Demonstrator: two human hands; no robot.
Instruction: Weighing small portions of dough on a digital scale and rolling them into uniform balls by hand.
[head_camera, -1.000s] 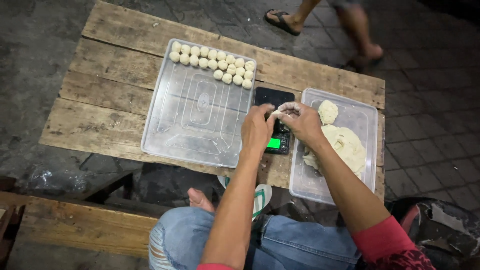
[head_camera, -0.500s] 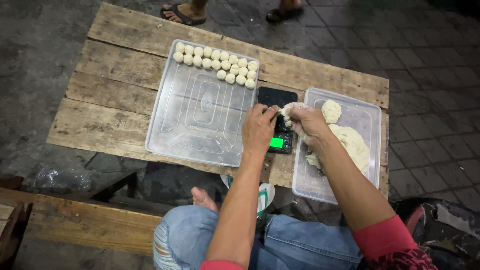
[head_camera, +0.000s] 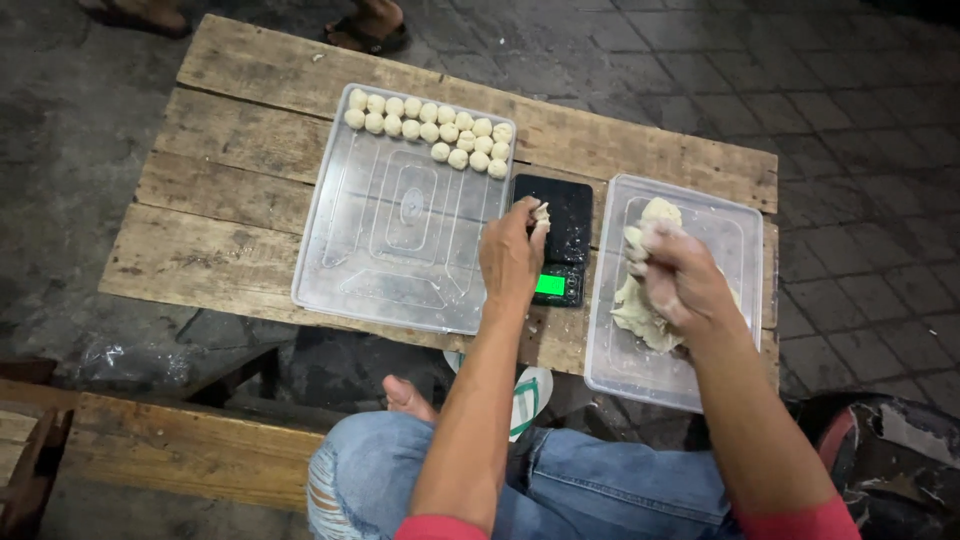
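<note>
So the left hand (head_camera: 510, 255) is up over the small black digital scale (head_camera: 560, 238), fingertips pinched together on a little piece of dough (head_camera: 541, 212) right above the scale's dark platform. Can't tell if the piece is already touching the platform or just hanging over it, since the hand covers the left edge of the scale. The green lit display (head_camera: 550, 285) sits at the near end, half tucked beside the wrist, and it's too small to read anyway.

The right hand (head_camera: 675, 280) is down in the clear plastic container (head_camera: 610, 360) on the right, fingers curled and closed around a clump of the big dough mass (head_camera: 640, 318). It's floury and hides most of the dough, so you only see a bit poking out above the knuckles and a flap at the left side.

Left of the scale there's a clear plastic tray (head_camera: 400, 240), mostly bare, with rows of small dough balls (head_camera: 430, 130) lined up along its far edge. The second row is shorter and only fills the right part.

All of it sits on a rough wooden plank bench (head_camera: 220, 220). Below it you get the person's knees in torn jeans (head_camera: 420, 480), a bare foot (head_camera: 408, 398) and a green and white sandal (head_camera: 530, 395) partly behind the forearm. Someone else's sandalled feet (head_camera: 365, 25) are cut off at the top edge, and a dark bag-like thing (head_camera: 890, 450) at bottom right is too murky to identify
</note>
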